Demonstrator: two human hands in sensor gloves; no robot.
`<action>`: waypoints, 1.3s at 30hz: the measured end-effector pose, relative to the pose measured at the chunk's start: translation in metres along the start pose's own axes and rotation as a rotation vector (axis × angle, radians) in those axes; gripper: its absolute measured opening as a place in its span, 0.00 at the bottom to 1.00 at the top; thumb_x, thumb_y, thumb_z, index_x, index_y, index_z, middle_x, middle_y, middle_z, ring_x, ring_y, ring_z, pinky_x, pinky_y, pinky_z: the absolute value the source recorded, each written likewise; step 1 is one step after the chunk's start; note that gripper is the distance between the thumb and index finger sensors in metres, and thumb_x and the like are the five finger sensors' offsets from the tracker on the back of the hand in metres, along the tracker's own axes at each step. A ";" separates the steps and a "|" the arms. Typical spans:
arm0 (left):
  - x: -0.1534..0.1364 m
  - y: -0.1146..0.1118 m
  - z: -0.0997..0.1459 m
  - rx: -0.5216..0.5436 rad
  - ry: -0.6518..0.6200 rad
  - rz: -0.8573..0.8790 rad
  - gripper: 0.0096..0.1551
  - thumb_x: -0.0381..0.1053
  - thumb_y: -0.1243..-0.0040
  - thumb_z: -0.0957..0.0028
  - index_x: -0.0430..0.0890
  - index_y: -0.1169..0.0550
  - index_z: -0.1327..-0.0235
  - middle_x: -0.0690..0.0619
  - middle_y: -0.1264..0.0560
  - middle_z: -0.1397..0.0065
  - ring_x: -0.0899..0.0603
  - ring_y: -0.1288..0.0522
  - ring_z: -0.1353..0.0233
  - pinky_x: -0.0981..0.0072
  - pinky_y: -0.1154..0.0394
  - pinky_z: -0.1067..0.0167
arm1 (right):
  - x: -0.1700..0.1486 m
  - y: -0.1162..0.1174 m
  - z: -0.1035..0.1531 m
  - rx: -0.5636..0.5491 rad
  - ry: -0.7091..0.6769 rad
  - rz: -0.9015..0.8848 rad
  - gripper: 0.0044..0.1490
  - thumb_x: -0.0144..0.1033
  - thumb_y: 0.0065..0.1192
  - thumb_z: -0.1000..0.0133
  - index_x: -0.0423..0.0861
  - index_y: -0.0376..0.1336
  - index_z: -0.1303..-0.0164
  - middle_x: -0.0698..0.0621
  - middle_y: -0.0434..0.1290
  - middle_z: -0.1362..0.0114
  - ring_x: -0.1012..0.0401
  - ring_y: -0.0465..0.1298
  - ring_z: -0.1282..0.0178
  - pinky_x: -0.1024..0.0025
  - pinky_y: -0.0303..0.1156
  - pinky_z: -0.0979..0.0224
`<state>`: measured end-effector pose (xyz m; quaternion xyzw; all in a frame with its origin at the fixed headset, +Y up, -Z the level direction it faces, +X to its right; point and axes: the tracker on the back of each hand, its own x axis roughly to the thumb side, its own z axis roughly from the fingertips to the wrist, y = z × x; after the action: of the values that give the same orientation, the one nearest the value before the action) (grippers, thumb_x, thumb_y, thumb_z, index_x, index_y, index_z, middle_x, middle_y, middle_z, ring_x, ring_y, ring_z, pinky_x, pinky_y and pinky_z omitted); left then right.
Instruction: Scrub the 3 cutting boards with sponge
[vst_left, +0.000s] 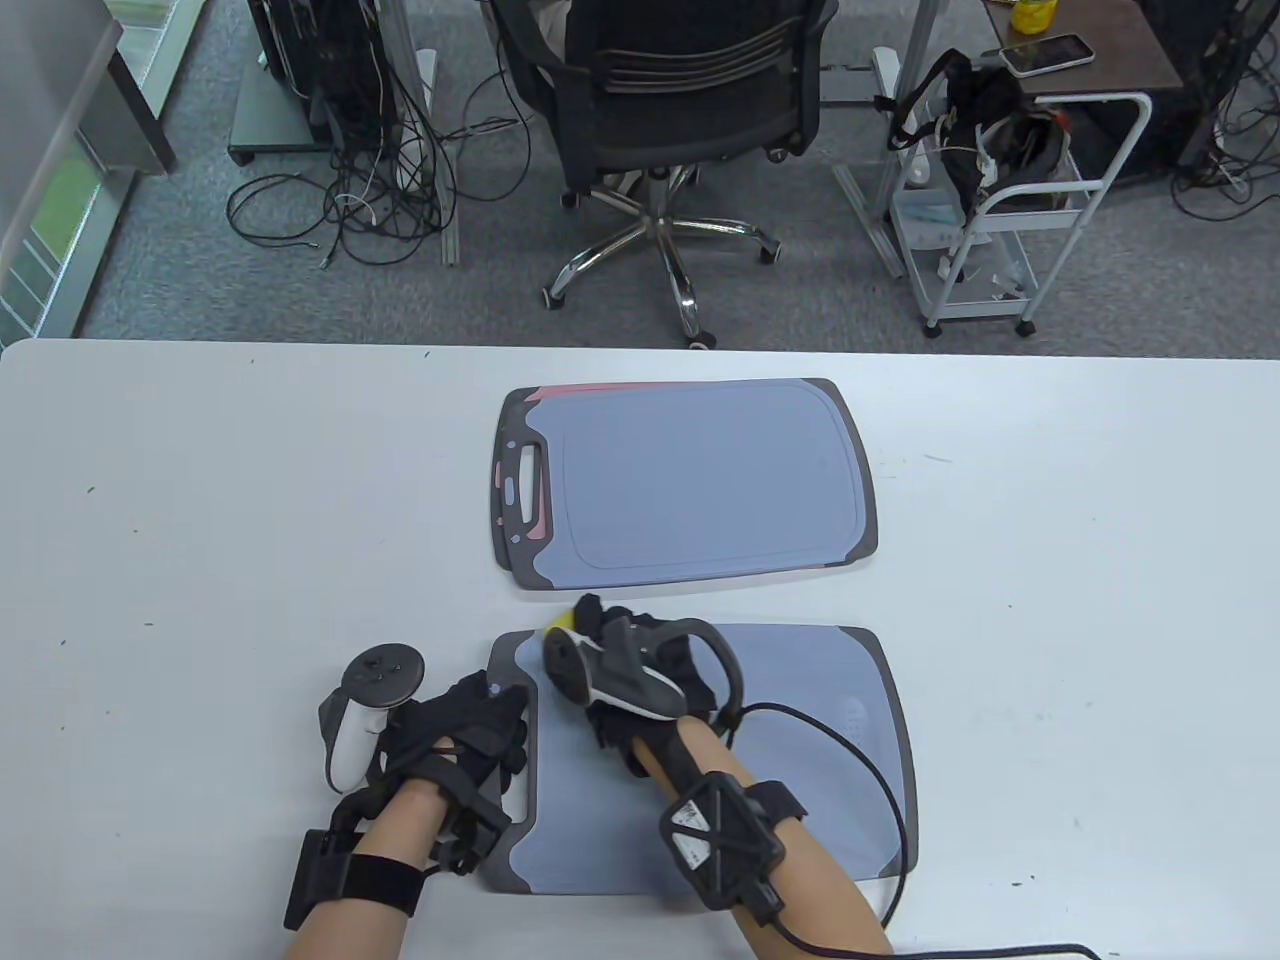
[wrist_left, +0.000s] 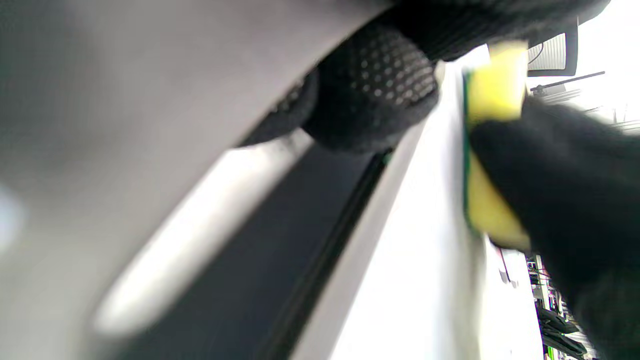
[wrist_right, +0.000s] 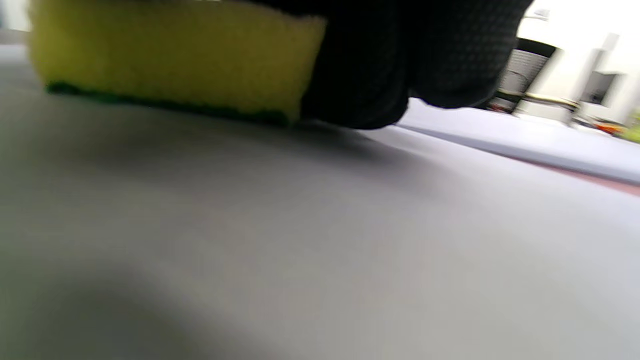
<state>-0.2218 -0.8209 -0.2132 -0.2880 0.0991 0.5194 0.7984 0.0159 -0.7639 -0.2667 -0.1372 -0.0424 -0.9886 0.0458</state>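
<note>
Table view: near cutting board (vst_left: 800, 760) flat on the white desk (vst_left: 200, 520), close to the front edge; right hand (vst_left: 640, 665) at its far left corner, fingers curled over a yellow sponge (vst_left: 562, 625) that peeks out just past the fingertips. Left hand (vst_left: 455, 740) pressed on the board's handle end, fingers laid over the dark rim beside the slot, apparently pinning rather than gripping. Farther back, well apart from the hands, a stacked pair (vst_left: 690, 485): a grey-blue board on top, a red edge showing beneath, so three boards in all. Left wrist view: blurred, tilted; left fingertips (wrist_left: 372, 90) bearing on the grey rim, sponge (wrist_left: 492, 145) pinched in the right glove (wrist_left: 575, 200) against the pale surface. Right wrist view: sponge (wrist_right: 170, 60) with green scouring face down, touching the board (wrist_right: 320, 240), gloved fingers (wrist_right: 400, 60) wrapped round its end; stacked boards (wrist_right: 525, 145) beyond. Risks, as judgement: with the stroke so near the corner, sponge likely to run off the edge onto the desk; if left-hand pressure eases, board likely to slide or pivot under the scrubbing; trailing wrist cable (vst_left: 850, 745) liable to drag across the surface.
</note>
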 end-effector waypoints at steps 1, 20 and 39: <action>0.000 0.000 0.000 0.001 0.001 -0.001 0.30 0.63 0.41 0.38 0.45 0.28 0.33 0.57 0.18 0.48 0.61 0.11 0.63 0.70 0.09 0.65 | -0.029 0.005 0.007 0.013 0.058 0.001 0.46 0.59 0.55 0.47 0.44 0.57 0.24 0.46 0.73 0.40 0.58 0.78 0.52 0.54 0.74 0.41; -0.001 0.001 -0.002 -0.012 0.000 0.011 0.30 0.63 0.42 0.39 0.45 0.28 0.33 0.56 0.18 0.48 0.60 0.11 0.62 0.69 0.09 0.64 | 0.078 -0.005 0.048 -0.045 -0.353 0.054 0.46 0.59 0.53 0.46 0.41 0.56 0.24 0.45 0.72 0.40 0.59 0.77 0.52 0.56 0.75 0.41; -0.003 0.001 -0.002 -0.009 0.000 0.012 0.30 0.63 0.42 0.39 0.45 0.28 0.33 0.56 0.18 0.47 0.60 0.11 0.62 0.69 0.09 0.64 | -0.172 0.039 0.102 0.064 0.344 -0.032 0.46 0.57 0.56 0.46 0.39 0.58 0.25 0.43 0.72 0.41 0.57 0.78 0.54 0.54 0.75 0.43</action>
<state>-0.2240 -0.8238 -0.2144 -0.2907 0.0985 0.5246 0.7941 0.2124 -0.7795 -0.2133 0.0360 -0.0675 -0.9962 0.0409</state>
